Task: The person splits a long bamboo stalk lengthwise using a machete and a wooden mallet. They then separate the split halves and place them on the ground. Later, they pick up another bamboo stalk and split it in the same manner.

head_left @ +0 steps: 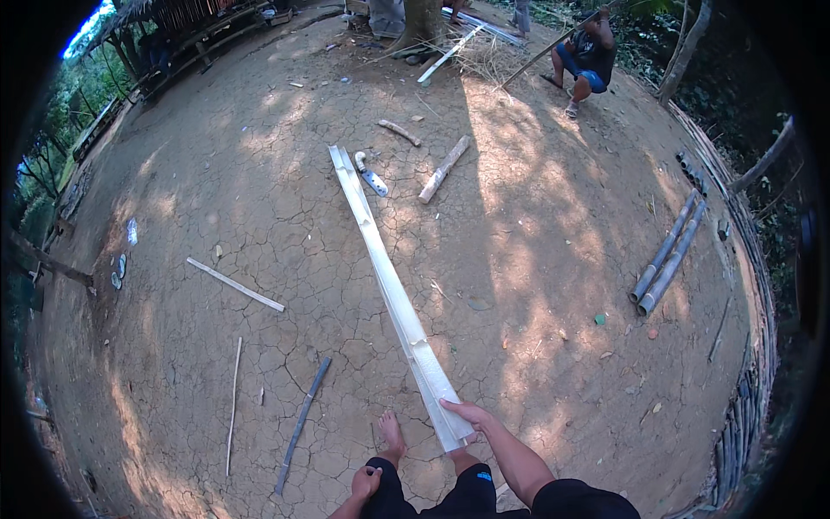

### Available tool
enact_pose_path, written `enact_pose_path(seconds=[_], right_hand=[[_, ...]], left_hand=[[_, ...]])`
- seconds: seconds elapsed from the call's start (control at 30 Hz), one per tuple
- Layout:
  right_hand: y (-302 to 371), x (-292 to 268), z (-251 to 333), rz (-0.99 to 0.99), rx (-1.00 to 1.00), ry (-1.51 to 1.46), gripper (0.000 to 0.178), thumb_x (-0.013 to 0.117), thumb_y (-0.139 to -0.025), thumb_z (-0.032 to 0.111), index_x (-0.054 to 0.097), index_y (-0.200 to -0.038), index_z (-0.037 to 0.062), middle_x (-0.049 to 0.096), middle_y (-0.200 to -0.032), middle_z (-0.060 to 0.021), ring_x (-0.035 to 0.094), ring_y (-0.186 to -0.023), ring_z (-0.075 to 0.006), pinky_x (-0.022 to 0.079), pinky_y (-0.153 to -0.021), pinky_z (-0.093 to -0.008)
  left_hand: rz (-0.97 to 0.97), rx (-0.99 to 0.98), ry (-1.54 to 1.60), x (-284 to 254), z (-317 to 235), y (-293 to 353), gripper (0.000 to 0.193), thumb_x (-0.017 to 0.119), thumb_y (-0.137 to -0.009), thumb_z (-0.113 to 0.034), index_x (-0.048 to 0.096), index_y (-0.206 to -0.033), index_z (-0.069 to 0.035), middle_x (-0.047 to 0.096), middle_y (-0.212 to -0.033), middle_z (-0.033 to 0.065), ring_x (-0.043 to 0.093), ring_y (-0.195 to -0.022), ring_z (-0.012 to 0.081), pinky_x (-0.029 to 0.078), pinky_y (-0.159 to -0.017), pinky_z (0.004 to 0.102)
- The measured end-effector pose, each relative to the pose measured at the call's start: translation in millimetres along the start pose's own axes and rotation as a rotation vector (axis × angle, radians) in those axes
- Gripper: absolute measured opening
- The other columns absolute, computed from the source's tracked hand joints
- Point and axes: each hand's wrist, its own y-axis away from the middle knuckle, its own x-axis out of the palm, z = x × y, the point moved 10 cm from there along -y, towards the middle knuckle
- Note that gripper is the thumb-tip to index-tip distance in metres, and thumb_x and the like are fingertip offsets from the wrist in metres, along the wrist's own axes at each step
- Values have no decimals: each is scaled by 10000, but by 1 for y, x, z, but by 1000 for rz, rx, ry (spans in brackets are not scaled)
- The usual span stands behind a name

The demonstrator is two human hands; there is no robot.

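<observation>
A long length of split bamboo (393,281), pale inside and notched at its nodes, slants away from me over the dirt. My right hand (467,415) is closed around its near end, thumb on top. The far end lies beside a short tool (374,182) with a curved pale handle and a flat, shiny, blade-like part. My left hand (367,481) rests at my left knee with its fingers curled and nothing visible in it. The bare left foot (392,432) stands left of the bamboo's near end.
Two wooden pieces (445,169) (399,132) lie near the tool. Thin sticks (235,284) (303,424) lie on the left. Two bamboo poles (670,255) rest on the right. Beyond, a person (588,56) squats holding a long pole, near a tree trunk (422,24).
</observation>
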Motion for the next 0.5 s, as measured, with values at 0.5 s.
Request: enact_pose_path(seconds=[0.5], right_hand=[[121, -98, 169, -318, 8, 547, 891, 723, -731, 697, 634, -1213, -47, 678, -1145, -205, 684, -1017, -317, 531, -881, -422]], left_hand=[[270, 52, 922, -139, -203, -78, 452, 485, -997, -364, 504, -1279, -10, 646, -1154, 152, 663, -991, 274, 541, -870, 401]])
